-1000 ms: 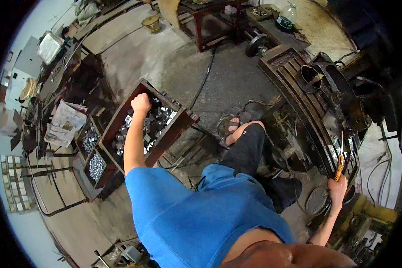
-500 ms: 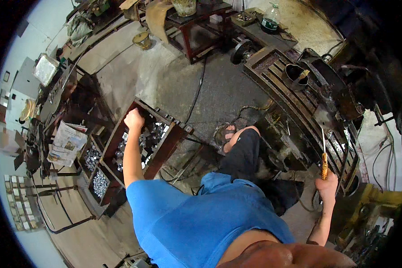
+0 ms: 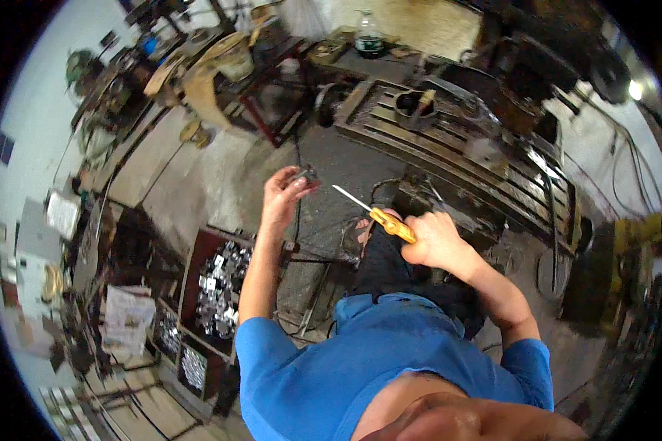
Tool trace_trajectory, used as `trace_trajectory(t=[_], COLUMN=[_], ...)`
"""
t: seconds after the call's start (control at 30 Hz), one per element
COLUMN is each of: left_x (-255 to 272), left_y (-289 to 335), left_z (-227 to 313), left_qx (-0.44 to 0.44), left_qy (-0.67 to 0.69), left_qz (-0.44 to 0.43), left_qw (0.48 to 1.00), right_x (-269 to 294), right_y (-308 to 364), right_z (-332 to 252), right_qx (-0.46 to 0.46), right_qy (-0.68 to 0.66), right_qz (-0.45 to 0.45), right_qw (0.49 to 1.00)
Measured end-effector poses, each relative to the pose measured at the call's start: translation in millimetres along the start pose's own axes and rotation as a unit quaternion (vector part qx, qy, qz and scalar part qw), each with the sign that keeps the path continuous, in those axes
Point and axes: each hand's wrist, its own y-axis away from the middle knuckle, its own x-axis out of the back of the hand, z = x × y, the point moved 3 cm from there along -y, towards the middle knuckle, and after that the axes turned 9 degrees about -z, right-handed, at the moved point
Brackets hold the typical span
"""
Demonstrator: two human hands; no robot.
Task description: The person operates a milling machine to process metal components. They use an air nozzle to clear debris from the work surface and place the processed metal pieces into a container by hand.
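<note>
Out in front of my body, my left hand (image 3: 281, 197) is closed with its fingertips round a small dark metal part (image 3: 307, 177). My right hand (image 3: 438, 239) grips a yellow-handled tool (image 3: 391, 224) with a thin, straight metal blade. The blade points toward the part, with a gap between its tip and the part; whether it is a file or a screwdriver I cannot tell. Below and left of my left forearm, a wooden bin (image 3: 207, 242) holds several shiny metal parts (image 3: 219, 290).
Ahead and to the right stands a slotted metal machine table (image 3: 390, 151) with a dark pot and brush (image 3: 413, 109) on it. A clear bottle (image 3: 369, 37) stands behind it. Newspaper (image 3: 127, 316) and a smaller compartment of metal pieces (image 3: 193, 367) are at the left.
My left hand has come out of the bin and moved right with a metal part. My right hand has swung from the far right to the middle with the tool. The view has turned.
</note>
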Motion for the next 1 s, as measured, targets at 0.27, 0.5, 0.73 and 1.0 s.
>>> trace_trajectory(t=[0.27,0.5,0.73,1.0], left_x=[-93,-221,-355,-360], left_y=[-66,-129,-188,-189], left_z=[-70,-97,-139,-171], left_qx=[0.115,-0.064,-0.297,-0.384], left_qy=[-0.102,-0.465,-0.730,-0.682], left_qz=[-0.102,-0.292,-0.366,-0.424], left_qw=[0.983,0.833,0.495,0.456], right_x=[6,39,60,42], right_y=[51,141,184,187], right_z=[66,154,177,212], right_qx=[-0.122,-0.336,-0.317,0.013], right_qy=[-0.029,-0.086,-0.153,-0.379], right_qz=[-0.002,0.091,0.247,0.527], right_qw=[0.992,0.933,0.903,0.760])
